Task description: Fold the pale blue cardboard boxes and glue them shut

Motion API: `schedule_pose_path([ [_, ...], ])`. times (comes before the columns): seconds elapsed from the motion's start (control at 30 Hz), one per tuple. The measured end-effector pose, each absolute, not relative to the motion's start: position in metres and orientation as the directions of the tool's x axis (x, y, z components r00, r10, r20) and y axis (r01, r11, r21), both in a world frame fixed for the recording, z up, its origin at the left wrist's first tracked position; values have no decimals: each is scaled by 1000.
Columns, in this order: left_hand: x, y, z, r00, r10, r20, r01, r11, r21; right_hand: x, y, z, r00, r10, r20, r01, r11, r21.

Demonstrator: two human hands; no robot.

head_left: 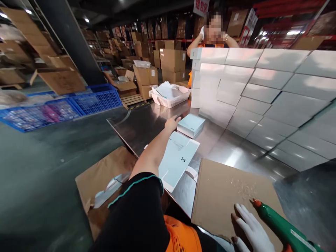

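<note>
1. Fingers (176, 120) of the bare left hand (172, 123) lie loosely curled at the near edge of a small pale blue box (190, 125), touching it without closing around it; the box sits flat on the steel table (136, 129).
2. Just nearer than that box, a flat unfolded carton blank (176, 159) lies on the table under the left forearm, with a small dark scribble on it that cannot be read.
3. Fingers of the gloved right hand (253, 231) spread wide and flat on a brown cardboard sheet (223, 192), holding nothing; a green glue gun (285, 229) with an orange tip lies just beside them, its nozzle over the sheet.
4. Behind, a wall of stacked white boxes (262, 94) stands on the table, with a white basket (170, 95) at its far end.
5. Another person (210, 40) in orange leans behind the stack; a red-lettered sign (201, 6) overhead is too cut off to read.
</note>
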State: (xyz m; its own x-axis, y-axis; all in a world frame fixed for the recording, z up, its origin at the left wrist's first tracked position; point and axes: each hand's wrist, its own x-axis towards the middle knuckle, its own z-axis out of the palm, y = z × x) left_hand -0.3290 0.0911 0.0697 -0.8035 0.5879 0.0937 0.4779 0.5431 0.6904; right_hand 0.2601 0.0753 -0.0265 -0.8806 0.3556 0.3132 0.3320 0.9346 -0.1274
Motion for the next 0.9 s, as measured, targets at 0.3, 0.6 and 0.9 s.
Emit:
schedule_pose_path([
  [0.3,-274,-87,34,-861,503,-76,438,808,393,251,79,-33,-846,433,311,403,901,-158],
  [0.6,-216,-117,21,-870,460,-179,358,838,413,47,48,70,-831,545,-113,546,758,-356],
  [0.9,-217,-163,29,-858,492,-148,231,627,744,4,74,86,-668,744,21,336,327,-883],
])
